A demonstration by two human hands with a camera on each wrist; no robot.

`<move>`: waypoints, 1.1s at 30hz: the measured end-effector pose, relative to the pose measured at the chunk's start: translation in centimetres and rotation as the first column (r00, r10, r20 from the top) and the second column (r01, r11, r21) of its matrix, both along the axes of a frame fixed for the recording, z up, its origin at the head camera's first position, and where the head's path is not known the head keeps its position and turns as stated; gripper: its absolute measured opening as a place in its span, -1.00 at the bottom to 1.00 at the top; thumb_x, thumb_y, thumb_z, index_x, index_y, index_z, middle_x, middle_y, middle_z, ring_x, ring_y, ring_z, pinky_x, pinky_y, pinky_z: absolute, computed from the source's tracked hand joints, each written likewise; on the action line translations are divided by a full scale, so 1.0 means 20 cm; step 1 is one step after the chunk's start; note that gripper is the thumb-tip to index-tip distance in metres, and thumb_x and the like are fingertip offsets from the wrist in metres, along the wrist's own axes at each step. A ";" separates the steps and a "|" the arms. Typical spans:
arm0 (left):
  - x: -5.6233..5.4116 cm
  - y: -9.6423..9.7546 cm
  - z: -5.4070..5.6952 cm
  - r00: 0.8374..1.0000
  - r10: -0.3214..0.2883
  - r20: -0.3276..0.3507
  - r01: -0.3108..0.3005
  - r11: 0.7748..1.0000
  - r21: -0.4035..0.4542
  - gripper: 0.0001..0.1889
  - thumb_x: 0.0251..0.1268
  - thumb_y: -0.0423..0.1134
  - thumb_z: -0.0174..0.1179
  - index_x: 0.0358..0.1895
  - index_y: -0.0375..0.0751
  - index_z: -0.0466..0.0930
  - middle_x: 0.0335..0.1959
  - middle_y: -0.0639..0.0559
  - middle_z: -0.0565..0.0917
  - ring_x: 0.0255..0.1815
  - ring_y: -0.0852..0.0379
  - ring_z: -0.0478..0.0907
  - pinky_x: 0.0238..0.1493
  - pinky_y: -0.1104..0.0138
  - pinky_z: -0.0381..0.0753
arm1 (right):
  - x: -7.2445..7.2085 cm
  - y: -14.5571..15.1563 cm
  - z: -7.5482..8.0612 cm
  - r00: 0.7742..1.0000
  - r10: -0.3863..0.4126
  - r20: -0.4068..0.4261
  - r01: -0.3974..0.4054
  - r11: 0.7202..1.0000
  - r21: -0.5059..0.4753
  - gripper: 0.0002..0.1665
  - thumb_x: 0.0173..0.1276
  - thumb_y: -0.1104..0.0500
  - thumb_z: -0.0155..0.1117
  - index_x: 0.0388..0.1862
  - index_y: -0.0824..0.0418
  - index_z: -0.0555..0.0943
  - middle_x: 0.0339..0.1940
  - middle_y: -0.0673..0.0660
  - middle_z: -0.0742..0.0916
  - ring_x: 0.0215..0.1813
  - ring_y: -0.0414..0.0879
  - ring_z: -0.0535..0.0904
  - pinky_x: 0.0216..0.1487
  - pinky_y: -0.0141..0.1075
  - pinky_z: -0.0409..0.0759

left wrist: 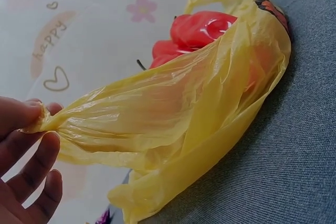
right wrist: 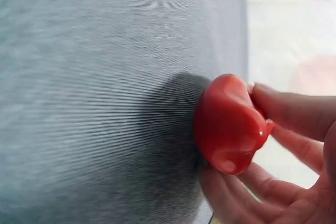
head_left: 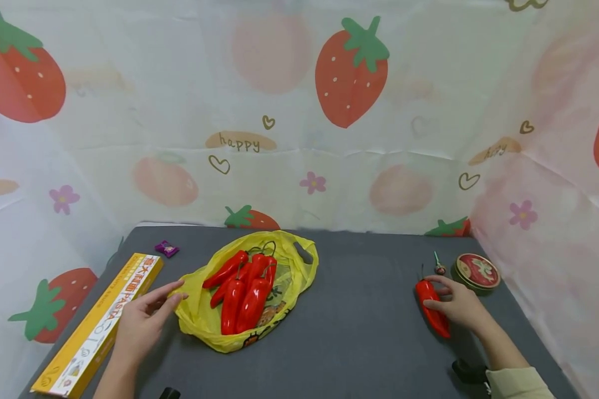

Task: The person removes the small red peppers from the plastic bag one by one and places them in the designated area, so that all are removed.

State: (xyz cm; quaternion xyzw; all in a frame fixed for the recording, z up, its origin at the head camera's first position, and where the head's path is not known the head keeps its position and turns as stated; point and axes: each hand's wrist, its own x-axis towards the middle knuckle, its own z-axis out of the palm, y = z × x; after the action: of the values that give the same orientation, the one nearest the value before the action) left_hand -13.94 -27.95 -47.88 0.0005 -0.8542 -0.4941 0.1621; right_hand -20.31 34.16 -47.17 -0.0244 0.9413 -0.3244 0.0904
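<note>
- Yellow pasta box (head_left: 100, 321), lying at 9 o'clock of the yellow bag (head_left: 196, 307).
- Left hand (head_left: 142, 321): thumb and fingertip pinching that bag's rim at its 9 o'clock.
- Purple wrapped sweet (head_left: 167, 249), out at the bag's 10 o'clock.
- Red peppers (head_left: 235, 302), piled inside the bag (stems mostly towards 12, from here).
- Right hand (head_left: 459, 305): thumb and fingers pinching 1 loose pepper (head_left: 436, 321), well off at the bag's 3 o'clock.
- Round tin (head_left: 476, 271), at that pepper's 2 o'clock.
</note>
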 end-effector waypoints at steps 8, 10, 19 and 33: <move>0.00 0.00 0.01 1.000 0.023 0.015 -0.022 1.000 -0.015 -0.65 0.49 -0.13 0.20 0.21 -0.17 0.67 -0.18 0.08 0.82 -0.19 0.47 0.63 -0.26 0.53 0.59 | -0.01 0.01 -0.01 1.000 0.017 -0.014 -0.016 0.999 0.034 -0.22 0.37 -0.04 0.40 0.43 0.31 0.40 0.21 0.56 0.59 0.18 0.41 0.61 0.02 0.14 0.65; 0.00 0.00 0.02 1.000 0.018 0.017 -0.018 1.000 -0.017 -0.65 0.49 -0.15 0.21 0.22 -0.18 0.67 -0.16 0.01 0.82 -0.19 0.50 0.62 -0.24 0.55 0.58 | 0.00 0.02 -0.01 1.000 0.021 -0.018 -0.020 0.999 0.041 -0.21 0.38 -0.06 0.39 0.43 0.31 0.40 0.22 0.56 0.59 0.19 0.42 0.59 0.04 0.15 0.64; -0.01 0.00 0.02 1.000 0.015 0.015 -0.015 1.000 -0.009 -0.66 0.47 -0.16 0.22 0.21 -0.16 0.67 -0.15 -0.04 0.82 -0.19 0.52 0.62 -0.27 0.53 0.57 | 0.01 0.05 0.00 1.000 0.028 -0.009 -0.027 0.999 0.028 -0.15 0.40 -0.08 0.37 0.47 0.37 0.33 0.20 0.55 0.59 0.18 0.43 0.59 0.03 0.14 0.65; -0.01 -0.01 0.00 0.999 0.026 0.033 -0.026 1.000 -0.007 -0.66 0.47 -0.19 0.23 0.22 -0.16 0.67 -0.16 0.01 0.82 -0.19 0.51 0.62 -0.28 0.52 0.57 | 0.01 0.02 0.08 0.993 0.033 -0.115 -0.035 0.999 -0.018 -0.19 0.41 -0.03 0.37 0.46 0.36 0.35 0.21 0.49 0.61 0.17 0.36 0.62 -0.01 0.05 0.68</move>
State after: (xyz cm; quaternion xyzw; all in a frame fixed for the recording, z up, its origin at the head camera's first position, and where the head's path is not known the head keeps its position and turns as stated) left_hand -14.08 -28.12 -47.91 0.0193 -0.8582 -0.4891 0.1544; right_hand -20.11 34.60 -45.57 -0.0601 0.9411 -0.3302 0.0413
